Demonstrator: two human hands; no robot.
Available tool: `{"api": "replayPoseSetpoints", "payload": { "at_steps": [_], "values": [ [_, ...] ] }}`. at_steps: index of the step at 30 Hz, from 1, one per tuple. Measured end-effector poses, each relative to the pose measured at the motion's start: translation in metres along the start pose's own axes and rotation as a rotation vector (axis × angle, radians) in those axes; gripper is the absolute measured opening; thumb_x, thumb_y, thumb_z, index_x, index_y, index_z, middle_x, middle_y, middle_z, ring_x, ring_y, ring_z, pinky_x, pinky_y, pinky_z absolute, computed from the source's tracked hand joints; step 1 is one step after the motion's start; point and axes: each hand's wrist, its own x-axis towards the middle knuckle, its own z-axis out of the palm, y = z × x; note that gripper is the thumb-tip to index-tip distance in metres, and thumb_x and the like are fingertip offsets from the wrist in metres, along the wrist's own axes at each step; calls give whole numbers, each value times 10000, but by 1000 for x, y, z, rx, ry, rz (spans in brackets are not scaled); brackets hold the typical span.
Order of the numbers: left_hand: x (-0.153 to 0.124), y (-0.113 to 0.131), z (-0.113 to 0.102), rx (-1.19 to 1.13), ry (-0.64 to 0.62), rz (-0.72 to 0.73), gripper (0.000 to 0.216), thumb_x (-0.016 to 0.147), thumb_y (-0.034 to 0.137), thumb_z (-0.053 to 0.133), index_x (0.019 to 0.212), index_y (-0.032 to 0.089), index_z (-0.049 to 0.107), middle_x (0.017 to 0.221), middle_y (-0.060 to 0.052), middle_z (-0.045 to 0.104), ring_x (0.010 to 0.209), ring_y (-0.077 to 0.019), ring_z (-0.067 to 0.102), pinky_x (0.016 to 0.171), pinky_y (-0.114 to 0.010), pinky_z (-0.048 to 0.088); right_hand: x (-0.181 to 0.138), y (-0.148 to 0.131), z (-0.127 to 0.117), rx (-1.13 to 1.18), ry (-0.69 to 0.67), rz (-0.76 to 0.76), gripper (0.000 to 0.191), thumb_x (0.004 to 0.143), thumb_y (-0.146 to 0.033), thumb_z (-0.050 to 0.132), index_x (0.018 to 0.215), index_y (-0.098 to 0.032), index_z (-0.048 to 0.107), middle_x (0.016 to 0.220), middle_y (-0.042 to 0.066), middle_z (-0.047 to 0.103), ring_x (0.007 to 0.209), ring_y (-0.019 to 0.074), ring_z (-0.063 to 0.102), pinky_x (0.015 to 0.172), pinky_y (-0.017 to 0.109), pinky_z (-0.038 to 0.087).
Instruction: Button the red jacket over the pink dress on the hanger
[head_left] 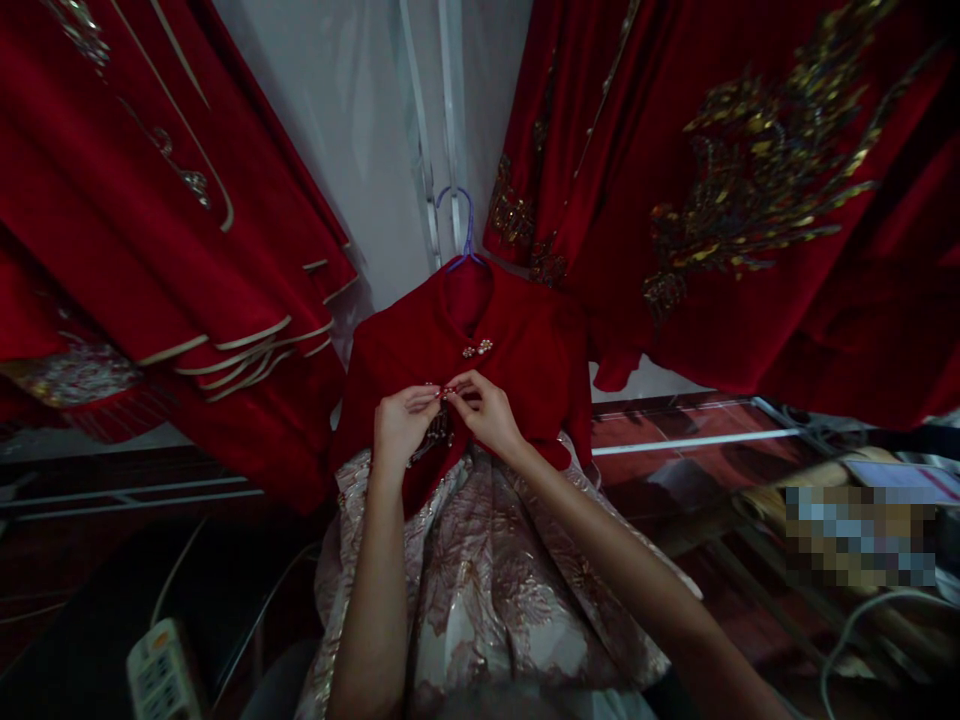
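A small red velvet jacket (525,370) hangs on a purple hanger (463,225) in front of me, over a pale brocade skirt (487,580). Its top pearl clasp (478,348) is fastened below the collar. My left hand (401,420) and my right hand (487,408) meet at the jacket's front just below that clasp. Both pinch a second small clasp between fingertips, with the fingers pressed together. The clasp itself is mostly hidden by my fingers.
Large red garments with gold trim (150,230) hang at the left, and red garments with gold embroidery (750,180) at the right. A white power strip (161,670) lies at the lower left. A cluttered surface with a blurred patch (862,535) sits at the right.
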Motion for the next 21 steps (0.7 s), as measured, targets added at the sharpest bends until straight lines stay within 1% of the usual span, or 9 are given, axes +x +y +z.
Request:
{"api": "replayPoseSetpoints", "payload": {
  "at_steps": [4, 9, 12, 14, 18, 21],
  "values": [
    [0, -3, 0, 54, 29, 16, 222, 681, 257, 677, 863, 130, 690, 873, -94, 731, 814, -190, 695, 788, -310, 546, 1, -1, 1, -69, 15, -46, 106, 835, -256, 536, 911, -198, 582, 887, 19, 626, 752, 109, 592, 563, 179, 496],
    [0, -5, 0, 51, 43, 45, 224, 684, 304, 687, 819, 125, 684, 849, -93, 725, 782, -182, 689, 776, -302, 539, 2, 1, 4, -89, 47, -69, 116, 852, -262, 511, 903, -195, 590, 887, 24, 622, 752, 107, 592, 577, 183, 504],
    [1, -5, -1, -3, -2, 47, 232, 680, 310, 685, 816, 122, 683, 827, -84, 720, 747, -162, 675, 775, -295, 533, 4, 1, 5, -72, 60, -25, 106, 838, -276, 538, 889, -193, 579, 866, 19, 635, 735, 105, 609, 588, 189, 514],
    [2, -5, -2, -22, -47, 42, 220, 669, 297, 685, 803, 123, 677, 813, -76, 716, 734, -152, 665, 768, -290, 529, 5, 1, 4, -32, 44, 9, 125, 824, -294, 567, 898, -193, 570, 857, 14, 648, 737, 108, 628, 604, 196, 525],
    [1, -7, -10, -7, -92, -44, 206, 671, 252, 647, 833, 123, 652, 807, -78, 714, 721, -153, 664, 739, -300, 534, -6, 1, -12, -6, -56, 54, 178, 844, -320, 550, 968, -197, 584, 915, 24, 674, 820, 121, 657, 672, 221, 544],
    [-5, -10, -17, 130, -182, -126, 147, 686, 196, 602, 809, 137, 656, 793, -77, 717, 718, -161, 672, 705, -290, 534, -26, 8, -32, -105, -114, 107, 184, 862, -315, 523, 982, -201, 604, 916, 27, 681, 825, 124, 660, 694, 231, 535]
  ]
}}
